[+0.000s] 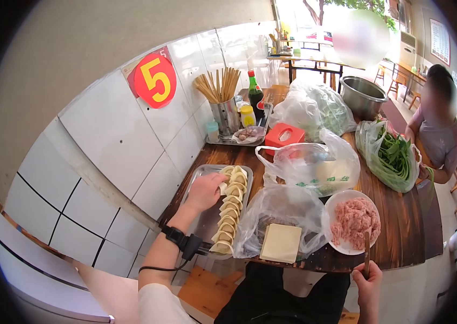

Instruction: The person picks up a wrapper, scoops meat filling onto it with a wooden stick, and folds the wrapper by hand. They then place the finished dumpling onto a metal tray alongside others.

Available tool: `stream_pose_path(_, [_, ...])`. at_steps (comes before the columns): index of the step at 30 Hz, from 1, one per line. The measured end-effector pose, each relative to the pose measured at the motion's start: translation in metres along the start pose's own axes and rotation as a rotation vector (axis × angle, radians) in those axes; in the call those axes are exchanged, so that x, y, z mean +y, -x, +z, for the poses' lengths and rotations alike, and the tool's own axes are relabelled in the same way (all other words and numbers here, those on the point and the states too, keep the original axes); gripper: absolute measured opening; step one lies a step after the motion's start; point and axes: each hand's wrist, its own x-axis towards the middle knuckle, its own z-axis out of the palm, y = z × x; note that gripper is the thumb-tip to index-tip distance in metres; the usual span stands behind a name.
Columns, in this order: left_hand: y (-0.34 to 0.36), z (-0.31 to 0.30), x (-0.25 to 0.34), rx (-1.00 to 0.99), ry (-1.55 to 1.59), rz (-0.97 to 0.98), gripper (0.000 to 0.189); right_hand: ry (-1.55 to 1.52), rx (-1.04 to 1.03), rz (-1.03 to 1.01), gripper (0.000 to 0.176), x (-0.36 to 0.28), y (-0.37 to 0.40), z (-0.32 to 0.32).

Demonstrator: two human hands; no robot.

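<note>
My left hand (205, 192) reaches over a metal tray (199, 221), its fingers closed around a folded dumpling (223, 187) that they partly hide. Beside it, a row of folded dumplings (229, 212) runs along the tray's right side. In my right hand (367, 282), at the table's front edge, is a thin wooden stick (367, 249). The stick's far end touches pink minced meat (356, 218) on a white plate (338, 244). Between the tray and the plate, a stack of square wrappers (281, 243) lies on a clear plastic bag (250, 229).
A second plastic bag (277, 162), a red tissue box (284, 136) and a bag of leafy greens (393, 154) lie farther back. Chopsticks (220, 86), a sauce bottle (255, 92) and a metal pot (363, 96) stand behind. Another person (439, 129) is at the right, touching the greens.
</note>
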Motion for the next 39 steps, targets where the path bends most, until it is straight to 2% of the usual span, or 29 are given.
stream_pose_path(5, [0.004,0.013,0.002,0.002,-0.1,-0.006,0.032,0.005,-0.027,0.001,0.011,0.002,-0.001,0.002])
stream_pose_path(8, [0.002,0.016,0.007,0.007,-0.108,-0.096,0.04,0.032,-0.054,0.014,0.011,0.0,0.0,0.005])
stream_pose_path(10, [0.002,0.019,0.011,0.054,-0.055,-0.239,0.047,0.048,-0.084,0.017,0.012,-0.001,0.001,0.006])
stream_pose_path(14, [-0.004,0.02,0.006,0.148,0.068,-0.362,0.047,0.013,-0.086,0.012,0.012,0.006,0.002,0.001])
stream_pose_path(16, [-0.006,0.038,-0.021,0.345,0.56,-0.671,0.047,0.014,-0.072,0.009,0.011,0.007,0.003,-0.002])
stream_pose_path(17, [-0.007,0.05,-0.032,0.361,0.839,-0.719,0.055,0.016,-0.071,0.012,0.011,0.007,0.003,-0.004])
stream_pose_path(18, [-0.006,0.062,-0.04,0.36,0.84,-0.721,0.055,0.036,-0.08,0.017,0.01,0.007,0.003,-0.006])
stream_pose_path(20, [-0.007,0.08,-0.047,0.273,1.54,-0.768,0.062,0.057,-0.089,0.022,0.009,0.005,0.002,-0.008])
stream_pose_path(21, [-0.015,0.056,-0.013,0.292,1.459,-0.812,0.065,0.093,-0.066,-0.026,0.007,0.003,0.002,-0.008])
stream_pose_path(22, [-0.017,0.054,-0.011,0.283,1.463,-0.813,0.065,0.13,-0.039,-0.07,0.006,0.002,0.004,-0.009])
stream_pose_path(23, [-0.016,0.051,-0.011,0.298,1.275,-0.758,0.063,0.133,-0.031,-0.059,0.006,0.002,0.005,-0.01])
stream_pose_path(25, [-0.016,0.037,0.006,0.299,0.864,-0.678,0.059,0.15,0.177,-0.223,0.005,0.001,0.003,-0.011])
stream_pose_path(26, [-0.013,0.018,0.032,0.337,0.631,-0.54,0.056,0.164,0.212,-0.205,0.005,-0.001,0.0,-0.015])
stream_pose_path(28, [-0.009,-0.022,0.11,0.371,0.565,-0.384,0.035,0.435,0.165,-0.352,0.006,-0.006,-0.003,-0.033])
stream_pose_path(29, [0.003,-0.017,0.136,0.362,0.64,-0.322,0.022,0.544,0.182,-0.432,0.007,-0.007,-0.007,-0.039])
stream_pose_path(31, [0.027,-0.02,0.198,0.029,0.482,-0.171,0.019,0.796,0.24,-0.57,0.01,-0.021,-0.015,-0.043])
stream_pose_path(33, [0.043,0.0,0.233,-0.111,0.408,-0.037,0.024,1.032,0.286,-0.641,0.011,-0.032,-0.025,-0.04])
stream_pose_path(35, [0.044,0.014,0.238,-0.157,0.397,0.003,0.025,1.13,0.296,-0.635,0.011,-0.035,-0.03,-0.036])
stream_pose_path(37, [0.043,0.018,0.235,-0.252,0.375,-0.012,0.024,1.203,0.075,-0.66,0.011,-0.037,-0.03,-0.032])
stream_pose_path(39, [0.04,0.022,0.229,-0.287,0.392,-0.01,0.022,1.245,0.054,-0.644,0.011,-0.046,-0.022,-0.031])
